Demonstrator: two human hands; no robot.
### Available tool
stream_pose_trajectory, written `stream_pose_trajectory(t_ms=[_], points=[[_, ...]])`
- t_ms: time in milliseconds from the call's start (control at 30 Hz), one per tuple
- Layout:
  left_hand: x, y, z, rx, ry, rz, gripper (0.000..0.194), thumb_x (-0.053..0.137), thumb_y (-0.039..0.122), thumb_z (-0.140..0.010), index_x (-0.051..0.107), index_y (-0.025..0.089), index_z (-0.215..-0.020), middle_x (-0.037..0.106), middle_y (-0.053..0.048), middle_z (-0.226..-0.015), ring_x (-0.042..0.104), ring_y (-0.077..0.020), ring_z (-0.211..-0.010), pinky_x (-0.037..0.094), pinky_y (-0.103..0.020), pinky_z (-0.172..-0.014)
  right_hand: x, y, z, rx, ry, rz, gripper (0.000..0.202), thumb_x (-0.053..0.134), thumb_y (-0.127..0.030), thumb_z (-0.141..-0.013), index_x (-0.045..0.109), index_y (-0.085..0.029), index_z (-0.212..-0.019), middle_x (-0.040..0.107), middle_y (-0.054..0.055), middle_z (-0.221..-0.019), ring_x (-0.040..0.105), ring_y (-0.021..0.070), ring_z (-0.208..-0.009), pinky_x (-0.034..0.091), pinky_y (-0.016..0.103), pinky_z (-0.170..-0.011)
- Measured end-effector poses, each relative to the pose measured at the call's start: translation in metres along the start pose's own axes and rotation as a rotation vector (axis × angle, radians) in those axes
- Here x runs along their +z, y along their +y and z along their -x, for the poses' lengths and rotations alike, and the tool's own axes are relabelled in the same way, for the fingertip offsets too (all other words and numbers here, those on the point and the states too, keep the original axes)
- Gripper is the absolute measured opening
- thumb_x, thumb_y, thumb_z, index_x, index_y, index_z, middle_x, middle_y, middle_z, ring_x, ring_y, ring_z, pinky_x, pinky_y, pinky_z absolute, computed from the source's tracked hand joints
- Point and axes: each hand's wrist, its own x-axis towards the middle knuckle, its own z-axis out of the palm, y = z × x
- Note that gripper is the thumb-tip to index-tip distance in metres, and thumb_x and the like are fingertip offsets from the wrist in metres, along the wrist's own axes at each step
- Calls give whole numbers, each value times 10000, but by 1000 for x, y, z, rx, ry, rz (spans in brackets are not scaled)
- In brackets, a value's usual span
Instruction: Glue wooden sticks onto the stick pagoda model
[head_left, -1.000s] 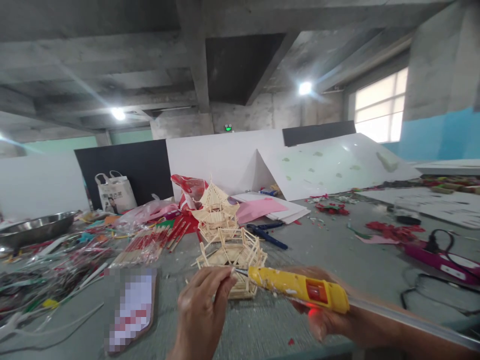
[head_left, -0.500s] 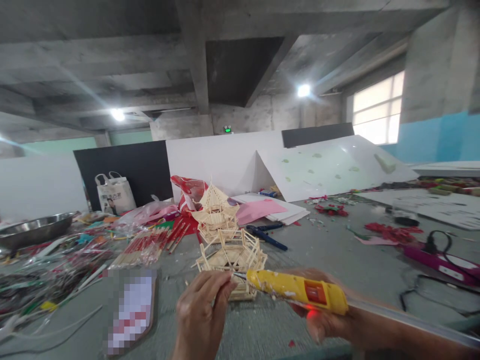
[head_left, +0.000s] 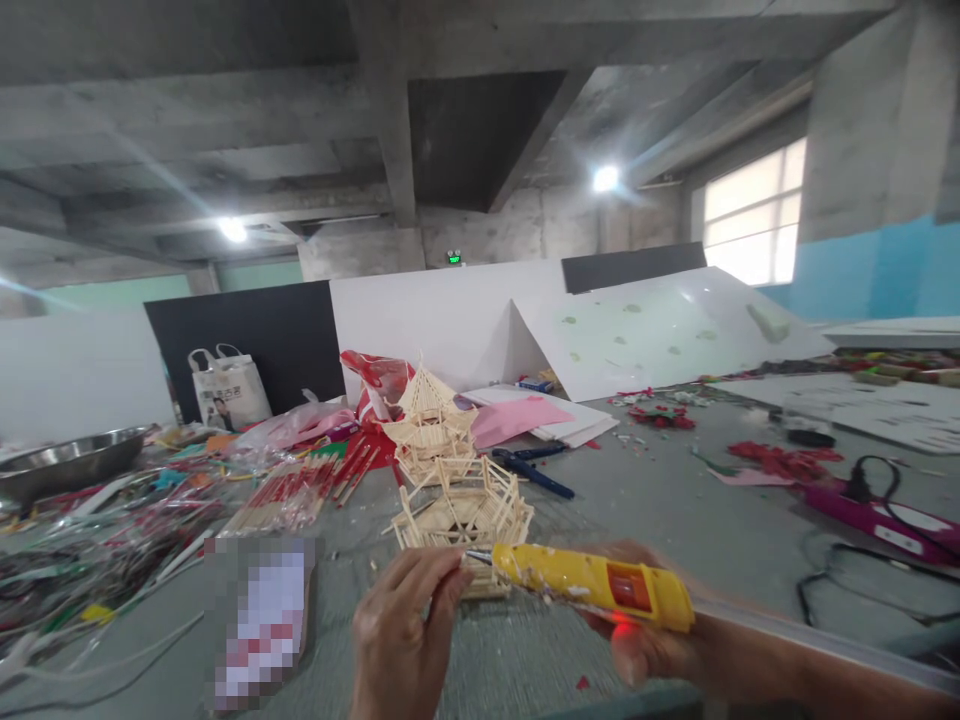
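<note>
My right hand [head_left: 652, 640] grips a yellow hot glue gun [head_left: 592, 585], with a clear glue stick [head_left: 795, 637] running out of its back and a red light glowing underneath. The gun's metal nozzle points left and meets the fingertips of my left hand [head_left: 405, 625]. Those fingers are pinched together; whatever they hold is too small to make out. Just beyond both hands stands an open framework of thin wooden sticks [head_left: 465, 500], its near side partly covered by them. Behind it rises a tiered stick pagoda [head_left: 427, 410] with a pointed roof.
Blue-handled pliers [head_left: 536, 470] lie right of the framework. To the left are bundled sticks [head_left: 289, 490], plastic wrappings and a metal basin [head_left: 71, 465]. A blurred-out flat object [head_left: 262, 620] lies near my left hand. At right sit a purple power strip [head_left: 874, 520] and black cable.
Almost nothing differs. Both hands and the glue gun stay in nearly the same place, with the nozzle still at my left fingertips; the view shifts very slightly.
</note>
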Motion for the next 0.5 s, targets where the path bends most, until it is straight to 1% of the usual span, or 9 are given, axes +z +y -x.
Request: stream_pose_trajectory(t_ms=[100, 200, 300, 400, 500], points=[[0, 0, 1, -48, -12, 7, 100, 564, 207, -793, 660, 206, -820, 685, -16, -768, 637, -127, -684, 511, -193, -654, 1, -13, -2, -19, -5, 131, 415, 580, -560, -719, 510, -196, -906, 409, -21, -722, 407, 79, -598, 412, 174, -519], [0, 1, 1, -88, -26, 36, 99, 565, 219, -791, 662, 208, -809, 687, -11, -758, 634, -125, -666, 506, -187, -632, 1, -21, -2, -59, -32, 215, 407, 563, -573, -725, 529, -172, -779, 390, -21, -699, 378, 77, -594, 406, 169, -522], [0, 2, 1, -130, -26, 70, 99, 568, 233, -791, 663, 211, -809, 683, -7, -744, 627, -123, -655, 501, -186, -628, 1, -18, 0, -40, -14, 189, 433, 523, -599, -740, 530, -174, -822, 406, -6, -744, 411, 82, -608, 426, 178, -536], [1, 4, 1, -177, -21, 100, 97, 572, 244, -789, 663, 212, -786, 678, -3, -734, 620, -118, -646, 493, -183, -619, 0, -11, 2, -18, 30, 189, 445, 549, -592, -726, 531, -187, -909, 426, -4, -753, 428, 87, -616, 430, 179, -533], [2, 6, 2, -195, -38, 148, 104, 579, 264, -781, 665, 206, -771, 674, -10, -726, 607, -119, -621, 490, -188, -592, 0, -13, 1, -54, 22, 235, 428, 551, -571, -737, 537, -192, -934, 452, -5, -744, 434, 88, -613, 429, 183, -533]])
